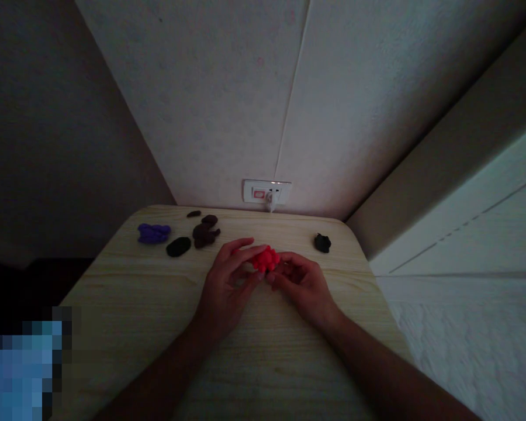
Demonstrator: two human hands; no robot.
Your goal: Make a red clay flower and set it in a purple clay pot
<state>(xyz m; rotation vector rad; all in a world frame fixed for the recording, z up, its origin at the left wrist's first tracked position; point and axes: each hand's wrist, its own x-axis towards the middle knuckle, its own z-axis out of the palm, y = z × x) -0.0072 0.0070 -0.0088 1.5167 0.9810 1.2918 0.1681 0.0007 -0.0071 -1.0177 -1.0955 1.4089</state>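
A bright red, knobbly lump that looks like modelling clay is held over the middle of the wooden table. From the left side, my left hand grips it, with the fingers across its back and the thumb at its lower front edge. On the other side my right hand has curled fingers, with thumb and forefinger closed at the lump's right lower edge. A tiny dark spot shows under the lump, too small to make out. The undersides of the lump and some fingertips are hidden.
Left on the wooden table lie a purple lump, a flat black oval, brown pieces and a small dark sliver. A black crumpled lump sits right. Behind, a wall socket holds a plug.
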